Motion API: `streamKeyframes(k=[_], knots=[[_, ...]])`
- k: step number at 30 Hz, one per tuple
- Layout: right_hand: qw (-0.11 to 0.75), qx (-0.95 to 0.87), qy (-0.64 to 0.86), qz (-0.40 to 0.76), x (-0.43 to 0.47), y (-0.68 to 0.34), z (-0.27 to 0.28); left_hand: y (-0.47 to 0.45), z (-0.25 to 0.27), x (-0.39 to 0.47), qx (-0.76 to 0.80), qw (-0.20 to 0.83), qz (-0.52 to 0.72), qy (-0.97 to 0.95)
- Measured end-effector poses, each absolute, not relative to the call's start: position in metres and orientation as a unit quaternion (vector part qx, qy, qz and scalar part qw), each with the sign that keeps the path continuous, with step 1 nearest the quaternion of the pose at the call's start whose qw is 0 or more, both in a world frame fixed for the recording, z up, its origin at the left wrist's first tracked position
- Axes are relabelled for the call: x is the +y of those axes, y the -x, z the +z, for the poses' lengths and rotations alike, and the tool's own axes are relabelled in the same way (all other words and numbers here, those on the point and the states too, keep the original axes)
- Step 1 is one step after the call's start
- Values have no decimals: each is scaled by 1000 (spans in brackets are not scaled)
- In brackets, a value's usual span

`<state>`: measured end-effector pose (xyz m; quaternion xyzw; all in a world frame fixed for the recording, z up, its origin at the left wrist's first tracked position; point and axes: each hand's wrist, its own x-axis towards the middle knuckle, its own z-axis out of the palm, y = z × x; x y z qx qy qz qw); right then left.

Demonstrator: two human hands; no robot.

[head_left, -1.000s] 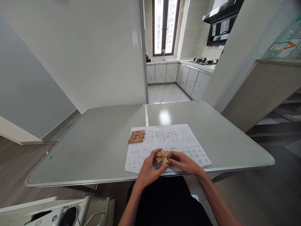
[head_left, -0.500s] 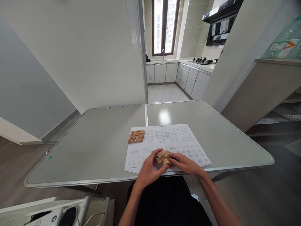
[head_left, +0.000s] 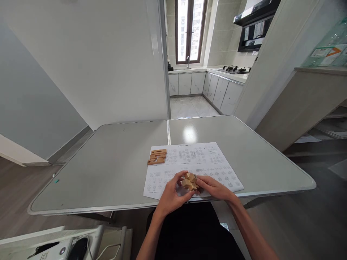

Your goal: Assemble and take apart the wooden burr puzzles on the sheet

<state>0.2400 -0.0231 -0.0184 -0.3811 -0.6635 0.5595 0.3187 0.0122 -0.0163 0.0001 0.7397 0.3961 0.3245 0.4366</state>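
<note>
A pale wooden interlocking burr puzzle [head_left: 190, 181] with blocky, angled ends is held between both hands, over the near part of a printed sheet [head_left: 189, 161]. My left hand [head_left: 172, 195] grips it from the left, thumb low in front and fingers behind. From the right, my right hand [head_left: 213, 187] closes its thumb and fingers on the puzzle's side. Parts of the puzzle are hidden by the fingers. Several brown flat wooden pieces [head_left: 157, 156] with cut-outs lie side by side on the sheet's far left corner.
The grey table [head_left: 108, 166] has a pale rim and a seam down its middle. A small green bit [head_left: 56, 181] lies near its left edge. Below left stands a white cart [head_left: 92, 242] holding devices and a cable. A shelf unit [head_left: 309, 104] is at the right.
The wooden puzzle has turned a little between my fingers, so its blocks face differently. Both hands stay in nearly the same place; the sheet and brown pieces have not moved.
</note>
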Motion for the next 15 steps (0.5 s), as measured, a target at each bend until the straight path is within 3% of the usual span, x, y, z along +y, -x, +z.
streamKeyframes(k=[15], knots=[[345, -662, 370, 553, -23, -243, -22, -12, 7, -17, 370, 419, 342, -755]])
